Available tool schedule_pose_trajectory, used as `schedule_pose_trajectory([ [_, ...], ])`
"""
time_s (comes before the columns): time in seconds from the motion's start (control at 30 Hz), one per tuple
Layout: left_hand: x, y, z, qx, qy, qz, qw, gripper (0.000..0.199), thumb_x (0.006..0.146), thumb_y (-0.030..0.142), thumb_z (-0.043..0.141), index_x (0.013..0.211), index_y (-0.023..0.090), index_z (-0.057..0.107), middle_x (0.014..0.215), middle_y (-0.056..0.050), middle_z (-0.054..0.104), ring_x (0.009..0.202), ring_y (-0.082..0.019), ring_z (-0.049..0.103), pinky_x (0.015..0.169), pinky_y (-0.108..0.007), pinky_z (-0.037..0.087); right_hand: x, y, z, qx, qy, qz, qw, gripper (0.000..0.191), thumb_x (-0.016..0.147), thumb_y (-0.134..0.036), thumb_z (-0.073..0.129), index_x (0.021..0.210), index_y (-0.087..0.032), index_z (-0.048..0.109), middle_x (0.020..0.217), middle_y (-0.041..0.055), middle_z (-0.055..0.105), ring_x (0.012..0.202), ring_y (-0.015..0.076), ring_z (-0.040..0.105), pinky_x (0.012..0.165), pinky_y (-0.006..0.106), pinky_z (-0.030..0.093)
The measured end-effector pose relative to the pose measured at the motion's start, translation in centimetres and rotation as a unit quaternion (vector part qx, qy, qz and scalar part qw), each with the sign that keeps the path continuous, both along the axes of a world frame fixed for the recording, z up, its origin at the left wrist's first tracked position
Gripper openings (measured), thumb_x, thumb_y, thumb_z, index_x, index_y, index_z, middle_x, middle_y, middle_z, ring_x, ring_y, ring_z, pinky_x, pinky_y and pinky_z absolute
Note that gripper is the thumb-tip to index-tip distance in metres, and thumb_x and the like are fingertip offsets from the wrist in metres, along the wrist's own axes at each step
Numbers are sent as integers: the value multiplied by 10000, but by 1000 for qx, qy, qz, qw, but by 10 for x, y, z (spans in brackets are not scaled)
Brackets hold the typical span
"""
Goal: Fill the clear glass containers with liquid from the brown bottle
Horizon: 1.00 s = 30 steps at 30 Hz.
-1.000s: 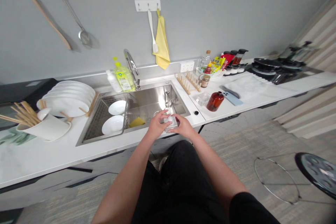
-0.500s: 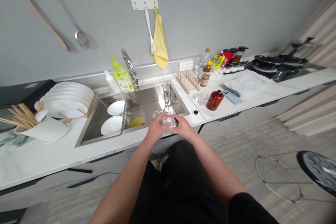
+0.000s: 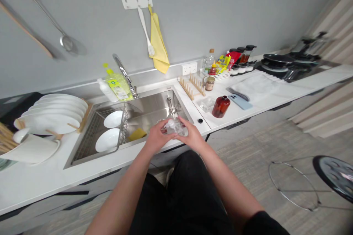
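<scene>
Both my hands hold a small clear container [image 3: 175, 127] above the front edge of the sink; its exact kind is hard to make out. My left hand [image 3: 160, 135] grips its left side, thumb at the near edge. My right hand [image 3: 191, 135] is closed round the right side. On the counter to the right stands an amber bottle [image 3: 221, 107] with an open neck. A small black cap [image 3: 200, 120] lies near the sink's corner. Beside the bottle is another clear plastic piece [image 3: 206, 104].
The steel sink [image 3: 149, 108] has a rack with two white bowls [image 3: 108, 140] and a yellow sponge [image 3: 137, 134]. White plates [image 3: 49, 123] stand at left. Right are a wooden rack [image 3: 193, 88], a phone [image 3: 240, 101] and a jar [image 3: 210, 83]. A stool [image 3: 335, 178] stands lower right.
The view has turned slightly, so the counter things appear farther left. My hands have spread a little wider round the clear container, and more of it shows.
</scene>
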<state>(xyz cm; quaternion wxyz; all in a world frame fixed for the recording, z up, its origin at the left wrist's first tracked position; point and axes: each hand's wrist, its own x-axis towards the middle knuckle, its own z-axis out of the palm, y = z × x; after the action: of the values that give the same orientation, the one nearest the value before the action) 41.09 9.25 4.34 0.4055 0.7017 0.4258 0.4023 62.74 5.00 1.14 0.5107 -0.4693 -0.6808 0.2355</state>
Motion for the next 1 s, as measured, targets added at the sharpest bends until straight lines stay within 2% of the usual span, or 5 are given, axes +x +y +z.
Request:
schedule_pose_trajectory([
  [0.23, 102, 85, 30, 63, 46, 72, 994, 742, 743, 403, 1045, 1415, 200, 803, 1300, -117, 860, 1182, -323, 820, 1076, -435, 656, 87, 10, 2, 6, -17, -267, 964, 424, 957, -492, 787, 1270, -210, 742, 1221, 140, 773, 889, 276, 742, 812, 456, 662],
  [0.47, 177, 133, -5, 56, 113, 46, 991, 771, 753, 385, 1045, 1445, 165, 786, 1478, -182, 791, 1392, -371, 747, 1253, -449, 534, 104, 19, -20, -74, -235, -240, 939, 655, 903, -384, 857, 1481, -144, 664, 1293, 204, 740, 1123, 374, 754, 997, 486, 631],
  [0.6, 183, 140, -17, 47, 111, 22, 992, 775, 745, 311, 1036, 1451, 135, 770, 1505, -215, 766, 1431, -419, 715, 1276, -517, 509, 100, 30, -17, -116, -277, -232, 925, 420, 959, -341, 834, 1320, -141, 757, 1063, 191, 794, 984, 358, 765, 944, 448, 602],
  [0.8, 143, 104, -20, 59, -30, 29, 997, 789, 741, 282, 1007, 1478, 221, 732, 1635, -155, 671, 1528, -370, 629, 1298, -522, 497, 94, 20, -11, -93, -148, -176, 969, 141, 979, -306, 765, 1070, -204, 800, 883, 81, 783, 795, 259, 725, 805, 376, 585],
  [1.0, 86, 10, -20, -189, -188, -73, 961, 481, 946, 619, 811, 1167, 193, 840, 1048, -101, 834, 895, -237, 779, 816, -381, 652, 51, -8, 4, -34, 52, -73, 995, 347, 1018, -494, 785, 1248, -234, 796, 950, 47, 786, 828, 235, 740, 774, 365, 620],
])
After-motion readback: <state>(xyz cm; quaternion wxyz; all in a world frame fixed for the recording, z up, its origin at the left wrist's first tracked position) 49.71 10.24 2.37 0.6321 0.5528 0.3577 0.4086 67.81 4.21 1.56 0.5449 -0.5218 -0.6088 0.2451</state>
